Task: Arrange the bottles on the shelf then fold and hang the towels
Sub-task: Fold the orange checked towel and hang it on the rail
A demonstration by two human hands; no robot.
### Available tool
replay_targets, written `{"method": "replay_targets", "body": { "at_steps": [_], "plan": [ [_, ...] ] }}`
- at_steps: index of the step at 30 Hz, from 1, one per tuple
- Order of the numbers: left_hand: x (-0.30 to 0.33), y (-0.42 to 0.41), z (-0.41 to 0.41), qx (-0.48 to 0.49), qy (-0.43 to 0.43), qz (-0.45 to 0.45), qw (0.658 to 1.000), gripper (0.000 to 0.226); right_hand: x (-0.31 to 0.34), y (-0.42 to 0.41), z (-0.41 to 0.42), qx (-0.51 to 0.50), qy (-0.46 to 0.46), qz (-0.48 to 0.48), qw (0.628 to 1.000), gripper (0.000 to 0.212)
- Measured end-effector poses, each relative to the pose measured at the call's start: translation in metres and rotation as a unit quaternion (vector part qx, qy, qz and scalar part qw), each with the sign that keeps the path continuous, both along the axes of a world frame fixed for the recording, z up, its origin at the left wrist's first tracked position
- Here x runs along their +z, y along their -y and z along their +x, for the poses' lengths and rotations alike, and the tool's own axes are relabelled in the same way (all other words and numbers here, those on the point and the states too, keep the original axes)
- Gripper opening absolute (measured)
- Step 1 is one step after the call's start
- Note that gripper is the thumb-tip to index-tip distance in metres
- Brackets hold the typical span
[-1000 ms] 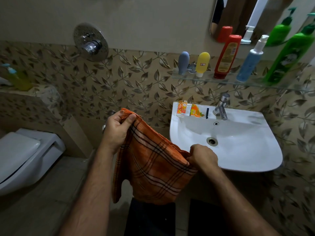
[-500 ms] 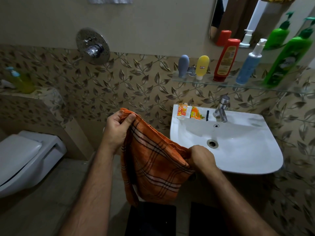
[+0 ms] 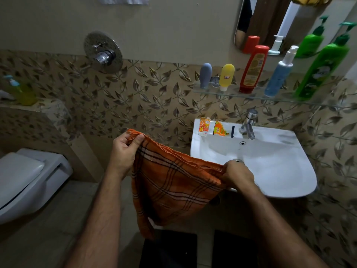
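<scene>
An orange checked towel (image 3: 173, 186) hangs folded between my hands in front of the sink. My left hand (image 3: 125, 151) pinches its upper left corner. My right hand (image 3: 238, 176) grips the upper right edge, over the sink's front rim. On the glass shelf (image 3: 251, 94) stand a grey tube (image 3: 205, 75), a yellow tube (image 3: 227, 76), a red bottle (image 3: 253, 69), a blue pump bottle (image 3: 279, 74) and a green pump bottle (image 3: 322, 64). The edge of a white towel (image 3: 123, 0) shows at the top of the wall.
A white sink (image 3: 289, 171) with a tap (image 3: 248, 124) sits below the shelf, with small orange packets (image 3: 211, 128) on its rim. A white toilet (image 3: 27, 178) is at the left. A chrome wall valve (image 3: 103, 52) and a mirror (image 3: 270, 22) are above.
Both hands have spread apart, stretching the towel's top edge wider. The hanging part now forms a shorter, triangular fold. The view has tilted up slightly.
</scene>
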State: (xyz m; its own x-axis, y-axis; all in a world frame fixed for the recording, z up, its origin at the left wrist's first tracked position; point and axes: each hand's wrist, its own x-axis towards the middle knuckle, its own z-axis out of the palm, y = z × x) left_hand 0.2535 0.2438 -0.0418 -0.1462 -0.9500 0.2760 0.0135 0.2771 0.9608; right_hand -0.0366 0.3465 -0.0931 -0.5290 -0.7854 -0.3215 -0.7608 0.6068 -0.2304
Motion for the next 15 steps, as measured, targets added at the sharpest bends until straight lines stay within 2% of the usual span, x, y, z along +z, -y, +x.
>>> {"method": "replay_targets", "body": {
  "at_steps": [3, 6, 8, 12, 15],
  "plan": [
    [-0.0017, 0.0003, 0.0039, 0.005, 0.005, 0.003, 1.0, 0.023, 0.0034, -0.0004, -0.0066, 0.007, 0.037, -0.018, 0.999, 0.007],
    [-0.0014, -0.0018, 0.0029, 0.02, -0.002, 0.008, 1.0, 0.015, 0.0034, -0.0015, -0.0095, 0.08, 0.001, -0.042, 0.996, 0.005],
    [-0.0013, -0.0017, 0.0038, 0.026, 0.0, 0.004, 1.0, 0.014, 0.0034, -0.002, -0.0104, 0.116, -0.024, -0.022, 0.993, 0.003],
    [-0.002, -0.0027, 0.0019, 0.015, 0.006, 0.006, 1.0, 0.011, -0.0001, -0.0055, -0.0099, 0.116, -0.055, 0.009, 0.992, 0.017],
    [-0.0013, -0.004, 0.0006, 0.016, 0.002, 0.006, 1.0, 0.011, -0.0035, -0.0069, -0.0066, 0.11, -0.055, -0.036, 0.992, 0.007]
  ]
}}
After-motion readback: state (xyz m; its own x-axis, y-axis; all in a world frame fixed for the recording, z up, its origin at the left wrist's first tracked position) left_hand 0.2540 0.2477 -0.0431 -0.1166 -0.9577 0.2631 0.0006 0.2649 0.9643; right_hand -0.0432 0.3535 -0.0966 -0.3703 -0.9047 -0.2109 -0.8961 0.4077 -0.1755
